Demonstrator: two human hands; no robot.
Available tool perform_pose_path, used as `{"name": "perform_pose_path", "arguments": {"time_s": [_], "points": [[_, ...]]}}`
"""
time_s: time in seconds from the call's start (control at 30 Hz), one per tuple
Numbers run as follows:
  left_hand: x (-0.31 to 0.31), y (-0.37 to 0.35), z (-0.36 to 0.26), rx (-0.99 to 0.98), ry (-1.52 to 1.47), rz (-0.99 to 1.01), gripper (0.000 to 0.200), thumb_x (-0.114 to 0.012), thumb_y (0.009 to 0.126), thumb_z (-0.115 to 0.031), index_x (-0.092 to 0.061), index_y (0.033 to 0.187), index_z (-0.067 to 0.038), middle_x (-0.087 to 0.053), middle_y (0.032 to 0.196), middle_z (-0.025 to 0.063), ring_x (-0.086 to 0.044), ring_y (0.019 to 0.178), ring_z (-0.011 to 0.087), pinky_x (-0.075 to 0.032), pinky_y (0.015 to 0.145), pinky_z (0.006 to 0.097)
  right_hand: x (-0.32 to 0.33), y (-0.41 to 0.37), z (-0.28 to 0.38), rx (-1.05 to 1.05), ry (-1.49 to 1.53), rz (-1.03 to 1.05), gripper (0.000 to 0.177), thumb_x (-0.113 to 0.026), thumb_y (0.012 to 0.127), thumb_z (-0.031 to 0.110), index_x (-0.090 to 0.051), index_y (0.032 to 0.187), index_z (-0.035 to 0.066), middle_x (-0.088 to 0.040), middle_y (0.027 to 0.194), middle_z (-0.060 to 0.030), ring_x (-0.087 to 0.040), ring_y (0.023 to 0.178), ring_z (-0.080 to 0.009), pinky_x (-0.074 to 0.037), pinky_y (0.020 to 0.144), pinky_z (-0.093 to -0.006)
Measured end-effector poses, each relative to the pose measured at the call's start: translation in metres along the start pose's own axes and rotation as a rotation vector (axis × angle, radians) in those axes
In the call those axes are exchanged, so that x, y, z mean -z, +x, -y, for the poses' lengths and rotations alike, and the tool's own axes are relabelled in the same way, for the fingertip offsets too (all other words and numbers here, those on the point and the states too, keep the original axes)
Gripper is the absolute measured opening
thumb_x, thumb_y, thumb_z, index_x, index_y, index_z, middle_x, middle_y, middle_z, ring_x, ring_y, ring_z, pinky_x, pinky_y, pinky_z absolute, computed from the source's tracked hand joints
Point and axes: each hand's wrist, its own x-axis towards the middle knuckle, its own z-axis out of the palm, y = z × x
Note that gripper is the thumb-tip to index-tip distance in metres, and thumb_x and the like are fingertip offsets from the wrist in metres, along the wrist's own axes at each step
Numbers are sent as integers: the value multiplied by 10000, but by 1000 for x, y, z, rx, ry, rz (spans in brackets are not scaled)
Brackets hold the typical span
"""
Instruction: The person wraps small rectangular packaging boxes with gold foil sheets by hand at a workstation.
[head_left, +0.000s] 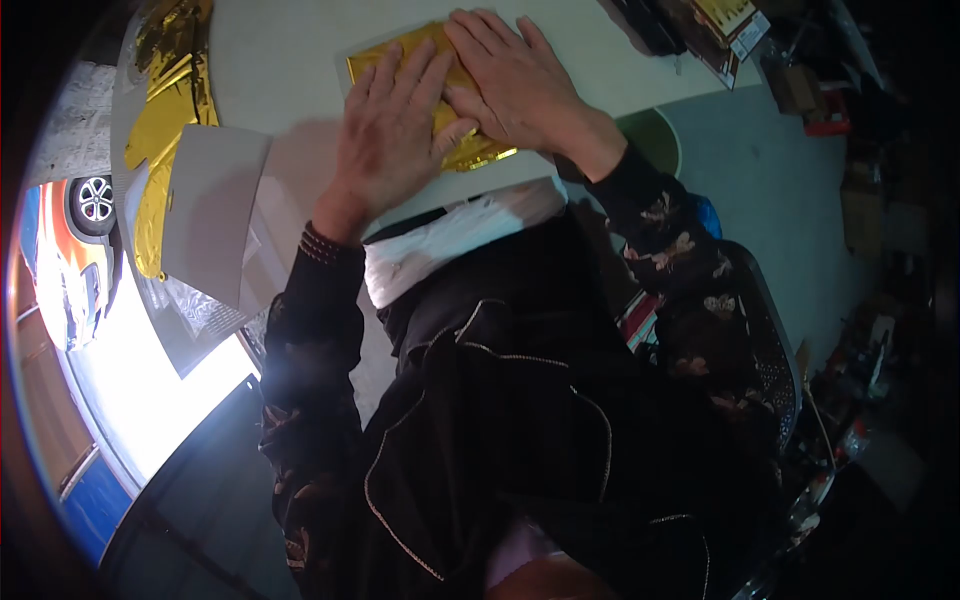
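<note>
A flat packet in shiny gold foil (482, 154) lies on the pale table top (285, 60). My left hand (392, 130) rests palm down over its left part, fingers stretched out. Across its right part lies my right hand (520, 88), also flat, with the thumbs close together near the middle. Much of the packet is hidden under both hands. Just below the table edge, a white plastic-looking bundle (465, 235) sits against my dark clothing.
Crumpled gold foil (170, 120) lies at the table's left, partly under a grey sheet (215, 200). A box with gold printing (735, 25) is at the upper right. Cluttered boxes (800, 92) stand beyond. A parked car (80, 240) shows outside on the left.
</note>
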Motion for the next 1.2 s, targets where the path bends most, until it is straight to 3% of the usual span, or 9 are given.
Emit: {"name": "perform_pose_path", "arguments": {"time_s": [0.07,0.17,0.57,0.87,0.93,1.2], "points": [[3,1,-1,28,28,15,707,-614,963,-520,-463,1522,-114,-452,1572,149,-385,1464,398,-274,1207,520,2,-1,3,-18,-24,-5,775,-539,994,533,-373,1528,-3,-387,1585,-195,-304,1502,-336,-231,1212,-561],[4,0,-2,43,44,25,693,-597,965,-529,-474,1511,-121,-450,1566,158,-365,1473,405,-262,1207,542,8,-4,5,-60,15,0,712,-476,1027,443,-333,1552,-16,-371,1600,-204,-306,1509,-353,-235,1210,-585],[10,0,-5,46,57,69,661,-572,983,-458,-444,1526,-103,-431,1561,174,-357,1464,419,-263,1209,534,27,-12,-21,-45,112,38,691,-498,1039,427,-335,1545,-13,-361,1604,-219,-298,1514,-369,-225,1222,-564],[-3,-5,7,78,32,-10,671,-549,1003,-475,-447,1510,-47,-439,1559,181,-360,1477,373,-265,1211,498,10,2,-5,17,64,76,693,-494,1035,462,-361,1548,14,-376,1616,-127,-293,1521,-318,-208,1232,-561],[-5,-2,11,115,19,-96,668,-549,1004,-464,-444,1509,-40,-441,1555,179,-365,1474,366,-269,1209,488,12,1,-4,21,66,70,696,-513,1024,467,-371,1540,21,-409,1579,-138,-319,1499,-323,-218,1224,-563],[9,-3,1,126,126,2,645,-568,988,-418,-434,1498,-45,-422,1545,173,-357,1453,377,-291,1187,509,23,40,-24,110,369,66,637,-748,864,444,-585,1346,60,-480,1473,-201,-374,1437,-378,-289,1188,-523]]}}
